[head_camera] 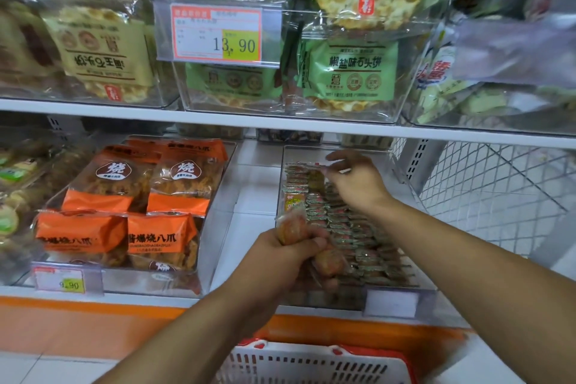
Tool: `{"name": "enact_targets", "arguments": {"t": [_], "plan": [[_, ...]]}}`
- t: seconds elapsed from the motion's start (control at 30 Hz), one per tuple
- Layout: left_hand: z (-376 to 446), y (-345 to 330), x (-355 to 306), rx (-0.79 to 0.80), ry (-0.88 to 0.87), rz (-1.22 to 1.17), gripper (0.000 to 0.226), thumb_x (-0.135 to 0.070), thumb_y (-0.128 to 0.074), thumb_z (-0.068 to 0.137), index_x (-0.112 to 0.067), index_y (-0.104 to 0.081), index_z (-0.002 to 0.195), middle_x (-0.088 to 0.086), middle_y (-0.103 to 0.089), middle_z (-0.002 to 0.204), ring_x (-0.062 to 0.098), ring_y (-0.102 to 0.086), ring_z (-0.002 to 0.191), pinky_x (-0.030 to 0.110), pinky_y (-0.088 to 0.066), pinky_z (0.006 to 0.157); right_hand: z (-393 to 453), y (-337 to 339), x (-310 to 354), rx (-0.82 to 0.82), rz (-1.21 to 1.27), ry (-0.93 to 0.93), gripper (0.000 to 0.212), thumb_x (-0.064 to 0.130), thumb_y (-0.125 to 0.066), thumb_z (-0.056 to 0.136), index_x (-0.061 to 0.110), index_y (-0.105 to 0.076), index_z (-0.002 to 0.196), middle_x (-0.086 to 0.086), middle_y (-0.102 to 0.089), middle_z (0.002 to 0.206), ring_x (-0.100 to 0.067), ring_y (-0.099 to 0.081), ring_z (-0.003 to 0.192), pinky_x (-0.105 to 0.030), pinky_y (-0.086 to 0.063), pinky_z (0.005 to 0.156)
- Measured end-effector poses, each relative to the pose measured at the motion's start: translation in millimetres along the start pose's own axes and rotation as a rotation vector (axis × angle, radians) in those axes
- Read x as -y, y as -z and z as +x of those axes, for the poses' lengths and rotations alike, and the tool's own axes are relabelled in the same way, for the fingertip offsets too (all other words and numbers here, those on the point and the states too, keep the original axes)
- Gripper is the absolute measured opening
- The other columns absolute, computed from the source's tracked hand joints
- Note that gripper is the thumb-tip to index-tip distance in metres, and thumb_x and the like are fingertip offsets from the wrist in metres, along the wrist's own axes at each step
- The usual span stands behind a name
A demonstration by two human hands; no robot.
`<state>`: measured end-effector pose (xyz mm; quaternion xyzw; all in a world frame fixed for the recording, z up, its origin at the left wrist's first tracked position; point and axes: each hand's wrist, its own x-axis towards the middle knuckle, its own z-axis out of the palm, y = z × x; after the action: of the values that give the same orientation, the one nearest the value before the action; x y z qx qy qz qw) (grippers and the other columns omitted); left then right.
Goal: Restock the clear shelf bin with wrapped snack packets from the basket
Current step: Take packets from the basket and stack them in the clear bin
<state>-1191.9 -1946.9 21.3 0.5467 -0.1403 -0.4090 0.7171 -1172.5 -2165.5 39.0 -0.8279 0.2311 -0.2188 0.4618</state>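
A clear shelf bin (402,296) on the lower shelf holds rows of small wrapped snack packets (352,227) standing on edge. My left hand (280,256) grips a bunch of wrapped packets (293,224) over the bin's front left corner. Deeper in the bin, my right hand (355,181) pinches a single packet (314,176) at the back rows. The white basket (311,365) with a red rim sits below the shelf at the bottom edge; its contents are not visible.
A neighbouring clear bin (218,196) to the left holds orange snack bags. The upper shelf (280,125) overhangs, carrying bins of green and yellow cracker bags and a price tag (216,33). A white wire mesh panel (486,190) closes off the right side.
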Motion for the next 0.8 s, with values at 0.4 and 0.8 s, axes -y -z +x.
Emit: {"name": "enact_targets", "arguments": {"t": [0.4,0.8], "plan": [[-15.7,5.6,-7.1,0.235,-0.029,-0.124,0.05,0.009,-0.071,0.075,-0.017,-0.072,0.118,0.017,-0.073,0.119,0.038,-0.074,0.1,0.036,-0.061,0.073,-124.2,39.3,39.1,0.284,0.53,0.089,0.024,0.022,-0.079,0.076,0.024,-0.068,0.097,-0.005,-0.078,0.101,-0.014,-0.071,0.089,-0.03,-0.053,0.082],[-21.3,9.3,-7.4,-0.012,-0.332,-0.094,0.06,0.004,-0.069,0.066,-0.026,-0.073,0.117,0.01,-0.071,0.122,0.032,-0.073,0.095,0.042,-0.06,0.077,-143.2,26.1,35.4,0.439,0.716,-0.357,0.033,0.017,-0.069,0.077,0.006,-0.074,0.108,-0.014,-0.075,0.101,-0.018,-0.069,0.08,-0.026,-0.058,0.064]]}}
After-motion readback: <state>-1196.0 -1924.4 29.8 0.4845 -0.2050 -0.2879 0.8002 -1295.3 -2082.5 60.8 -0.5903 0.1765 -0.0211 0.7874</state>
